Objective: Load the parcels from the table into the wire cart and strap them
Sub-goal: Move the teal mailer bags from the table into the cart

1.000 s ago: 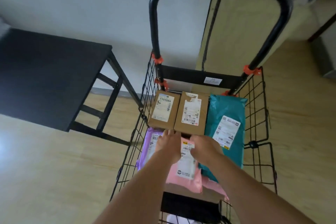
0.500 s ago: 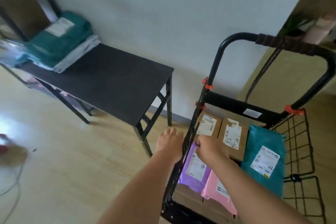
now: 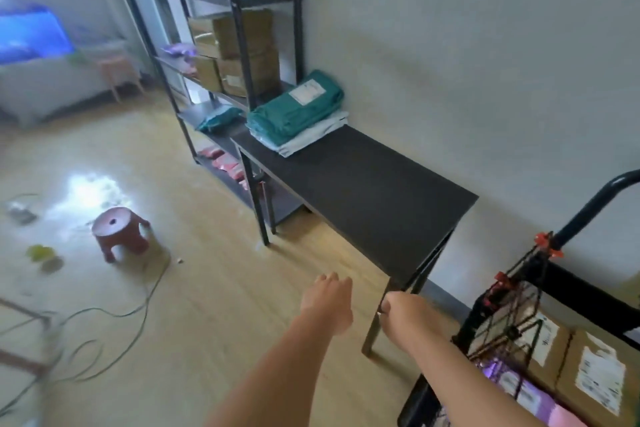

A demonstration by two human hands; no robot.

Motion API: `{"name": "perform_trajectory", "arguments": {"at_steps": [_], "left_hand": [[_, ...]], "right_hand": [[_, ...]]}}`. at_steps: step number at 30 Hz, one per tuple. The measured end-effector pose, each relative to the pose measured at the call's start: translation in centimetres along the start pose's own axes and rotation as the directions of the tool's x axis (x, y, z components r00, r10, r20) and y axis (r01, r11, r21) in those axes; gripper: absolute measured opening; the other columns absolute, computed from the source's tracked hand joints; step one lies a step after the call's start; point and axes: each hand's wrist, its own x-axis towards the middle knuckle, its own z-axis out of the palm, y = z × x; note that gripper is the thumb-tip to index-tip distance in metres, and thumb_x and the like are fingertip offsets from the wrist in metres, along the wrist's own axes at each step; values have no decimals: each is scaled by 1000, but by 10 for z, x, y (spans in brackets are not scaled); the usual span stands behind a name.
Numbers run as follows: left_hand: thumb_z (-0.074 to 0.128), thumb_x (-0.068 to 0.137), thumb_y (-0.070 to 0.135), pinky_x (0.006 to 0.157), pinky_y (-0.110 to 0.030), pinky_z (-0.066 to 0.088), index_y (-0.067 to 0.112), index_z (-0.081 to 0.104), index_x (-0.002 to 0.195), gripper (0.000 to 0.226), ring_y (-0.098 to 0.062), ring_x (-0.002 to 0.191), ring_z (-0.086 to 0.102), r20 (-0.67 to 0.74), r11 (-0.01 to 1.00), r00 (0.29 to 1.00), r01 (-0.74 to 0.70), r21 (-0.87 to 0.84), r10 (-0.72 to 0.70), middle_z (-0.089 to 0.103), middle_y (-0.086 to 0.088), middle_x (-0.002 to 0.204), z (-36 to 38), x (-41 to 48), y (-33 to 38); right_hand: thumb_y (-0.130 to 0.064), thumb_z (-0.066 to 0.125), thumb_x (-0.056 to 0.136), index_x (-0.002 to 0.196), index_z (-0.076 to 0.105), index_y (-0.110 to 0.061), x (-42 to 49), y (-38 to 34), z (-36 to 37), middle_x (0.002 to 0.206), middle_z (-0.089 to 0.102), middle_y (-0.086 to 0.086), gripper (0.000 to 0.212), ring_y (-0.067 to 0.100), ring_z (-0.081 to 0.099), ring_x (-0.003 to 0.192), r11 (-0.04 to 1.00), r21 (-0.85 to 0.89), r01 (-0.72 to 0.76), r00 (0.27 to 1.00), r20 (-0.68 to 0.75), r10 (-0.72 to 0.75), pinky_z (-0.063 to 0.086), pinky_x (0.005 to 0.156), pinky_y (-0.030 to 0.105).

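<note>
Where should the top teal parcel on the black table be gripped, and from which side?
Probably its long room-side edge, approached from the table's open front. The teal parcel lies flat, label up, atop white parcels, with the wall behind and the shelf unit beside it. It looks soft, so support it from underneath.

A plain pale grey wall (image 3: pixel 485 45) backs a tall black metal open shelving unit (image 3: pixel 234 28) and, just beside it, a black rectangular table (image 3: pixel 363 191), both standing on a pale wood-look floor (image 3: pixel 214 288). A round red plastic stool (image 3: pixel 117 232) stands well apart from the table, near a bright patch of reflected light (image 3: pixel 86 191) and thin pale cables (image 3: pixel 138 309) trailing across the floor. At far left, blurred, lies a blue glow (image 3: pixel 27 31).
</note>
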Motion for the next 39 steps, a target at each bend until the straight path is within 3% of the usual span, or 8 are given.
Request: {"name": "perform_trajectory", "arguments": {"at_steps": [2,7,17,22,30,39], "left_hand": [[57,92,16,103,-40,43,18,42,143,53,-28,129,41,-22,999,999,36,-31,-37,46,-8,138,-8,-4,-28],[52,93,16,102,-39,39,16,41,143,52,-30,131,39,-37,994,994,97,-44,-99,43,-10,141,-21,-12,-74],[49,95,16,101,-40,39,17,39,144,49,-30,130,40,-34,986,987,158,-53,-160,43,-10,141,-44,19,-137],[47,96,16,101,-41,40,13,41,142,46,-31,128,42,-49,986,985,162,-36,-163,45,-12,138,-74,70,-164],[44,94,13,100,-42,44,15,45,139,45,-30,125,44,-58,986,985,163,-30,-164,49,-10,133,-126,187,-189],[46,94,15,101,-43,44,20,46,139,46,-29,126,45,-67,983,981,181,-32,-182,49,-9,133,-166,272,-208]], "right_hand": [[-24,51,93,98,63,-25,2,-33,2,93,65,-3,13,18,63,88,1000,10,21,1000,4,-21,55,77,33],[-29,50,92,110,64,-26,7,-83,-3,107,65,-4,23,18,62,99,993,-4,121,993,10,-121,54,81,32],[-30,56,95,112,63,-26,60,-144,-14,100,65,-6,19,12,61,90,987,41,156,988,11,-156,54,79,28],[-26,51,96,118,62,-26,120,-174,-37,112,66,-5,25,15,62,98,986,39,160,987,8,-160,54,80,29],[-28,51,92,107,64,-28,232,-201,-85,101,65,-7,20,15,62,90,989,97,113,993,12,-114,53,74,30],[-30,54,96,113,63,-26,324,-218,-121,103,65,-4,20,15,59,86,989,113,91,996,13,-93,47,69,28]]}}
